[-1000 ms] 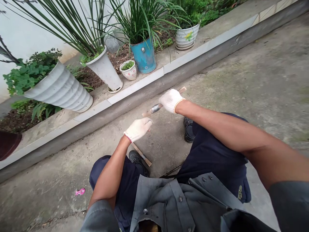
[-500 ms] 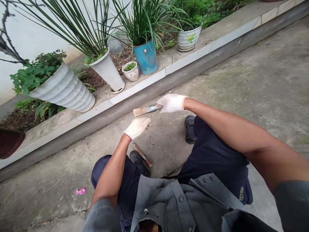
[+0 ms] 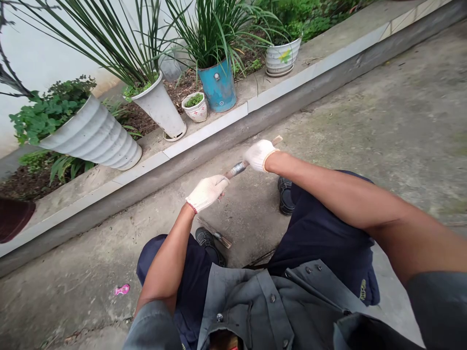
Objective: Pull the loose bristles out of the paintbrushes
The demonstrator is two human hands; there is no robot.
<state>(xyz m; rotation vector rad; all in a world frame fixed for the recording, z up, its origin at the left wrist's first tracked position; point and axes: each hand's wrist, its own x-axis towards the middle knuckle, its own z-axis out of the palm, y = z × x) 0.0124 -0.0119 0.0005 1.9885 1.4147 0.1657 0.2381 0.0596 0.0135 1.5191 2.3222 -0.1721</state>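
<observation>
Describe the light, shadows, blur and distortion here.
Head view: soft, flat daylight, no hard shadows; gloves on the left hand and right hand look nearly washed out; the tool has a glinting metal band; the stick below the left hand is smeared; the wide lens bows the curb and leans the pots outward.

The left hand [image 3: 207,191] hides the brush [image 3: 238,168] tip; the stick [image 3: 218,235] beneath is blurred; a dark pot [image 3: 14,218] is cut off at the edge.
</observation>
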